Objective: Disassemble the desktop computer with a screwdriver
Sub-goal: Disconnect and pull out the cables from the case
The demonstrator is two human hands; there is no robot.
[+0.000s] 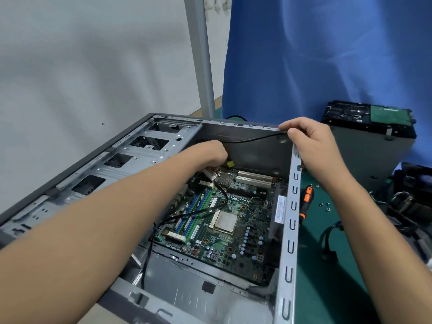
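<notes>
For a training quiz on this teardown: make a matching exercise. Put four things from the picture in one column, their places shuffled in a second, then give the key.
Things
1. screwdriver
2. left hand
3. right hand
4. processor

Places
A. on the far right corner of the case rim
B. in the middle of the motherboard
C. on the green mat, right of the case
D. inside the case, at the motherboard's far end

Pairs: 1-C; 2-D; 3-A; 4-B
</notes>
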